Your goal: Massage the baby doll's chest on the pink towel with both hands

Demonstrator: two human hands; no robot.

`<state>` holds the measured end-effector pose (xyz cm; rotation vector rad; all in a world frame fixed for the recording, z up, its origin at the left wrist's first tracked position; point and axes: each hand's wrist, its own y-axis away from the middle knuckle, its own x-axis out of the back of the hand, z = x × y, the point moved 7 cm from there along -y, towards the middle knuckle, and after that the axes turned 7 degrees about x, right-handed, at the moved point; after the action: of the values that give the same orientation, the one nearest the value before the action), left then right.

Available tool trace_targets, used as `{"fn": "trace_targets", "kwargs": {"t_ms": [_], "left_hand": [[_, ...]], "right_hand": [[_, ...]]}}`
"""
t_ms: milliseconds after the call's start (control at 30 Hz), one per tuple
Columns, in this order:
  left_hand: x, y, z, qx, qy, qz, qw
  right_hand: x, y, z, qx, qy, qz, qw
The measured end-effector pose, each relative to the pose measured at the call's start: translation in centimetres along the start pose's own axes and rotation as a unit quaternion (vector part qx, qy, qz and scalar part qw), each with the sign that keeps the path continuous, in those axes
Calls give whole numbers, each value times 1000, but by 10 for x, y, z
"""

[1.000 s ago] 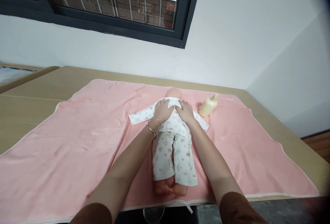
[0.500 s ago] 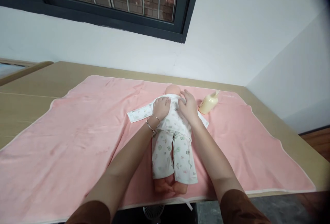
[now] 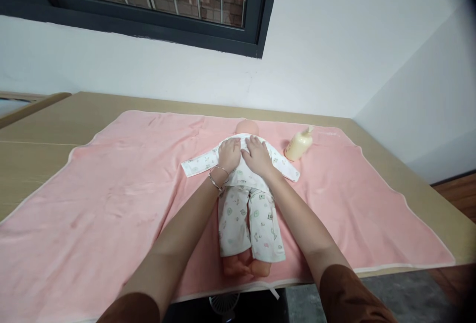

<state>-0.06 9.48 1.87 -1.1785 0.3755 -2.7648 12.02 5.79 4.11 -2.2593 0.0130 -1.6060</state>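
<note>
A baby doll [image 3: 247, 128] in a white patterned top [image 3: 247, 177] and matching trousers [image 3: 234, 219] lies stretched out, its feet toward me. Its sleeves spread to both sides. My left hand [image 3: 229, 154] rests on the left of the upper torso, fingers laid flat on the cloth; a silver bangle [image 3: 216, 179] circles that wrist. Beside it, my right hand [image 3: 258, 155] lies on the upper right of the torso with fingers stretched out. Neither hand grasps anything. The doll's face is not visible.
Beneath the doll a pink blanket [image 3: 122, 189] covers much of the wooden table [image 3: 401, 174]. To the right of the doll lies a cream pump bottle [image 3: 298, 144]. A dark-framed window [image 3: 208, 30] is in the wall behind. A small fan [image 3: 223, 303] shows below the table's front edge.
My right hand has moved left and down onto the doll's upper torso, close to my left hand, uncovering the right sleeve. My left hand stays in place. The view has shifted slightly.
</note>
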Motion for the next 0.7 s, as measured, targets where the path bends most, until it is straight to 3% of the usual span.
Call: {"fn": "trace_targets", "kwargs": {"t_ms": [67, 167, 233, 367, 433, 500, 600, 700], "left_hand": [[0, 0, 0, -1, -3, -3, 1000], [1, 0, 1, -8, 0, -3, 1000], [0, 0, 2, -10, 3, -3, 1000], [-4, 0, 0, -9, 12, -18, 1000], [-5, -3, -3, 0, 27, -27, 999], [-3, -7, -4, 15, 64, -47, 997], [13, -14, 7, 50, 211, -68, 974], [33, -14, 42, 80, 430, -62, 897]], "right_hand": [[-1, 0, -1, 2, -7, -15, 1000], [9, 2, 3, -14, 1, 56, 998], [10, 3, 2, -5, 10, 70, 997], [-6, 0, -4, 44, -31, -28, 998], [0, -3, -4, 59, -69, -36, 995], [23, -5, 4, 63, -106, 1, 992], [83, 4, 35, 31, -155, 131, 979], [139, 29, 85, -52, -185, 269, 944]]}}
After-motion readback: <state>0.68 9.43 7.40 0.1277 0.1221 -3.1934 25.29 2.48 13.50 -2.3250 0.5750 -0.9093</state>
